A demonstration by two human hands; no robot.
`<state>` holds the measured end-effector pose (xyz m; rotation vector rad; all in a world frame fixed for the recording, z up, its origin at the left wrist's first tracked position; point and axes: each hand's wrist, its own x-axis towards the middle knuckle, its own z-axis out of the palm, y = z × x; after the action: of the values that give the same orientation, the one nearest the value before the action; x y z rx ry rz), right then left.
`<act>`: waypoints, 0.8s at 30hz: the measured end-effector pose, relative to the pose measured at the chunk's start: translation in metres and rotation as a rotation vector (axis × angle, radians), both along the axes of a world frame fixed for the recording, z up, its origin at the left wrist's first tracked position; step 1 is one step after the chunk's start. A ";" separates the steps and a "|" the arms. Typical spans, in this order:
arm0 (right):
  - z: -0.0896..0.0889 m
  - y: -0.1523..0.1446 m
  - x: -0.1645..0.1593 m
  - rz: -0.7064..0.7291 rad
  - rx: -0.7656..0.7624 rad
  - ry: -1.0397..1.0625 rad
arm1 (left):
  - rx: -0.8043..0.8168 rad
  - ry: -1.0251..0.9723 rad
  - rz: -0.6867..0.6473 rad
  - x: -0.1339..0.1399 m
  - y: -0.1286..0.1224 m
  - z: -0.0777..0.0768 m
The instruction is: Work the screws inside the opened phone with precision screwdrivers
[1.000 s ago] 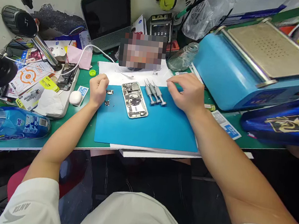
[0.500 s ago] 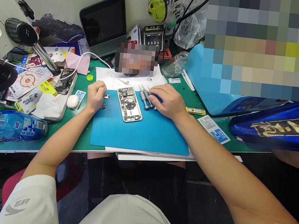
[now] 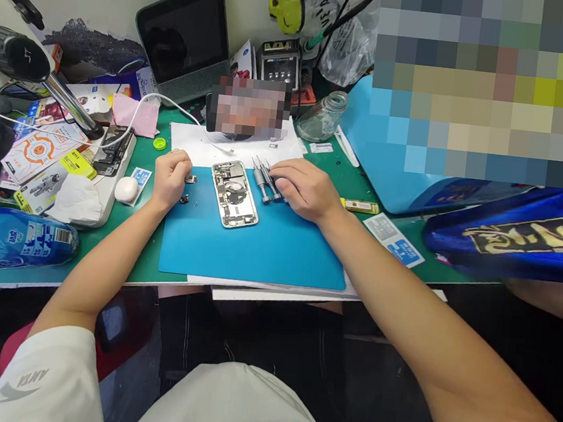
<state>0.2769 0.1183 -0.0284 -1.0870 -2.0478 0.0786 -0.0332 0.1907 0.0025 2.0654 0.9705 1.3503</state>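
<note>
My left hand [image 3: 171,178] rests in a fist on the left edge of the blue mat [image 3: 257,255]; whatever its fingers may hold is hidden. Beside it lie small phone parts [image 3: 185,199]. An opened phone [image 3: 235,195], its inner parts bare, lies upright-facing near the middle of the mat, between my hands and touched by neither. My right hand [image 3: 308,190] curls over several grey precision screwdrivers [image 3: 265,184] just right of the phone. Its fingers touch them and partly cover them.
A blue bottle [image 3: 17,240], a microscope stand [image 3: 74,105] and a white earbud case [image 3: 125,189] are at left. Behind stand a dark screen [image 3: 184,33] and a glass jar [image 3: 321,118]. A white cable [image 3: 172,100] crosses the back. A blue bag [image 3: 516,229] lies at right.
The whole view has shifted slightly, so everything appears a little further left. Both hands, the phone and the screwdrivers keep their places relative to each other.
</note>
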 end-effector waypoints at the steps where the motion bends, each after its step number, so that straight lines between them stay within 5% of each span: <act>1: 0.000 0.000 0.000 0.002 0.001 0.010 | 0.000 0.005 -0.005 0.000 0.000 0.000; 13: 0.005 -0.002 0.000 -0.013 -0.001 0.007 | -0.021 0.192 -0.105 0.003 -0.004 0.008; 24: 0.021 -0.009 0.008 -0.080 -0.184 0.138 | 0.104 0.481 -0.268 0.005 -0.004 0.011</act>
<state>0.2845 0.1089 -0.0079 -1.2396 -1.8998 0.2981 -0.0282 0.1865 0.0135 2.5582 0.7742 0.7972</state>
